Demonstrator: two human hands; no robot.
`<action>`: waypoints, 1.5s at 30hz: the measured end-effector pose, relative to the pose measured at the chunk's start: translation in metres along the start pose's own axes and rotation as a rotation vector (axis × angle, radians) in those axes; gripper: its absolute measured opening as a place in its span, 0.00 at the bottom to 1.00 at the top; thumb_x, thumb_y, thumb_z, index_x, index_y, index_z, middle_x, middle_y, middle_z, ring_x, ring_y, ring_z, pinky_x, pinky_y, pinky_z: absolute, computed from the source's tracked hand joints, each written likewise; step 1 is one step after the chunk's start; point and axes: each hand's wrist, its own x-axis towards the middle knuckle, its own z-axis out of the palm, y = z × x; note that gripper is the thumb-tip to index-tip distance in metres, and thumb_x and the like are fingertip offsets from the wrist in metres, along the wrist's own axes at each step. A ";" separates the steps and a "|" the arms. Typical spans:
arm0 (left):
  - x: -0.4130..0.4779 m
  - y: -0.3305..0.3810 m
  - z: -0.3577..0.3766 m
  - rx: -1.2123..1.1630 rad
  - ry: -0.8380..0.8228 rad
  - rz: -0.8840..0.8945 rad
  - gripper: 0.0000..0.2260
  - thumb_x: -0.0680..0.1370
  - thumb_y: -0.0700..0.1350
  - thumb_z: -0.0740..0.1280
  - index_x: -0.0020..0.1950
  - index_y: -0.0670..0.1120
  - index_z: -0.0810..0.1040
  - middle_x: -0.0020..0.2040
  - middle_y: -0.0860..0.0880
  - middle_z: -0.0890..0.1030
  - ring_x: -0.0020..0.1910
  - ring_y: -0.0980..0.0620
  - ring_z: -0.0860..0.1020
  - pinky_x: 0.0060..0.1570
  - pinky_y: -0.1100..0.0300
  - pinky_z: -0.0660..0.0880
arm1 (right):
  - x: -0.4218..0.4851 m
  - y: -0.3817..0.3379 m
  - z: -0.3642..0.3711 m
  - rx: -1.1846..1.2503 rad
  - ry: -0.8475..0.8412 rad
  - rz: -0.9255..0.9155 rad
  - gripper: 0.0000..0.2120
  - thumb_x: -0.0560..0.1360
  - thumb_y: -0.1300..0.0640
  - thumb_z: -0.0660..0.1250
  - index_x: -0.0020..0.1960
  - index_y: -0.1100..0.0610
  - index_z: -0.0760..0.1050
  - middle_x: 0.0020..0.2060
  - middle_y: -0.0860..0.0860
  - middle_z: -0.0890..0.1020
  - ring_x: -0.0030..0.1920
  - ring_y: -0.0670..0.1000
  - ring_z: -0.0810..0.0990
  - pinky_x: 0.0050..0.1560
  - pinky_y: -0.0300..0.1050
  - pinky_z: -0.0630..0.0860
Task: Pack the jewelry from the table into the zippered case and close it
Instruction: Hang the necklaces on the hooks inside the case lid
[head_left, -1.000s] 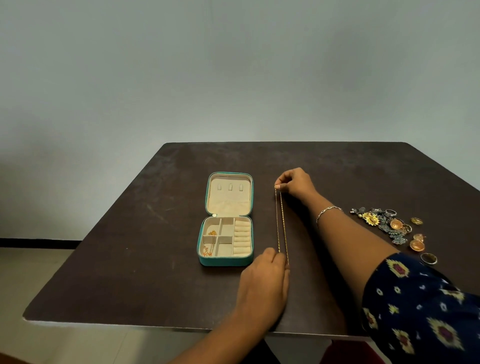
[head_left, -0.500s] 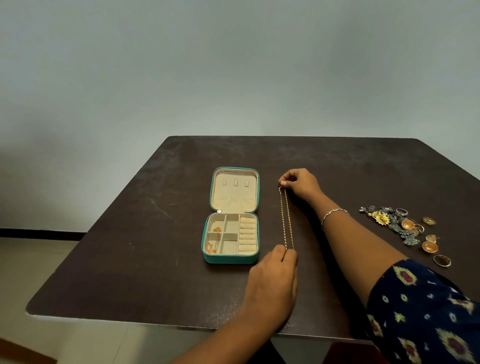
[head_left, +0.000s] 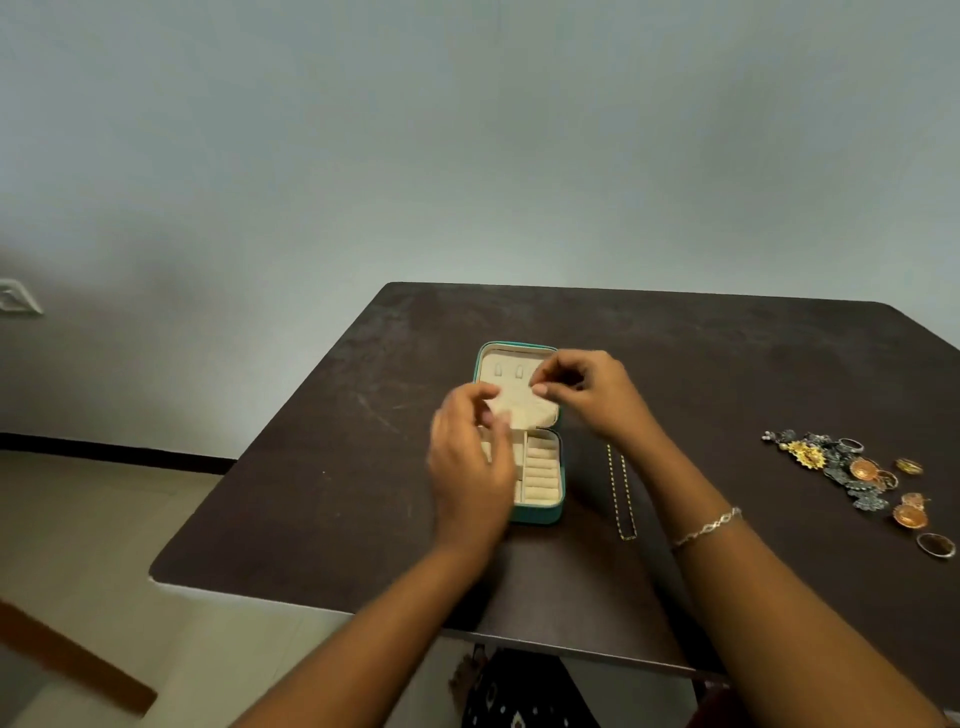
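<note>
The teal zippered case (head_left: 540, 512) lies open on the dark brown table (head_left: 322, 493). The right hand (head_left: 587, 395) pinches the top edge of the cream fabric pocket (head_left: 524, 410) in the lid. The left hand (head_left: 467, 467) is blurred at the pocket, so its grip cannot be determined. The thin gold chain (head_left: 621, 493) lies straight on the table just right of the case, with no hand on it. The heap of loose rings and earrings (head_left: 857, 473) sits well apart, further right.

— What is worn on the arms?
— Both forearms are bare. A thin silver link bracelet (head_left: 706, 530) circles the wrist just behind the right hand (head_left: 587, 395).
— Any clothing?
— At the near edge, between the arms, a dark garment (head_left: 511, 696) with small pale printed motifs, too blurred to make out.
</note>
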 end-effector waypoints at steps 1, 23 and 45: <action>0.005 -0.009 -0.006 0.012 0.031 -0.061 0.07 0.75 0.41 0.61 0.51 0.48 0.74 0.44 0.52 0.76 0.45 0.52 0.74 0.43 0.56 0.73 | -0.006 -0.009 0.006 -0.032 -0.069 -0.023 0.03 0.70 0.64 0.70 0.42 0.58 0.80 0.38 0.48 0.81 0.39 0.43 0.77 0.42 0.34 0.72; -0.003 -0.040 -0.018 0.051 -0.146 -0.439 0.09 0.77 0.35 0.60 0.45 0.48 0.75 0.46 0.48 0.79 0.43 0.53 0.77 0.33 0.75 0.70 | -0.024 -0.033 0.071 -0.634 -0.219 0.106 0.09 0.73 0.60 0.64 0.51 0.58 0.79 0.47 0.55 0.79 0.47 0.56 0.78 0.47 0.48 0.75; 0.041 -0.028 -0.044 -0.215 -0.608 -0.531 0.03 0.72 0.40 0.71 0.43 0.45 0.79 0.41 0.46 0.81 0.39 0.53 0.78 0.32 0.62 0.71 | -0.010 -0.053 0.030 0.005 -0.143 0.116 0.06 0.73 0.60 0.67 0.43 0.63 0.79 0.36 0.54 0.82 0.39 0.49 0.79 0.43 0.45 0.78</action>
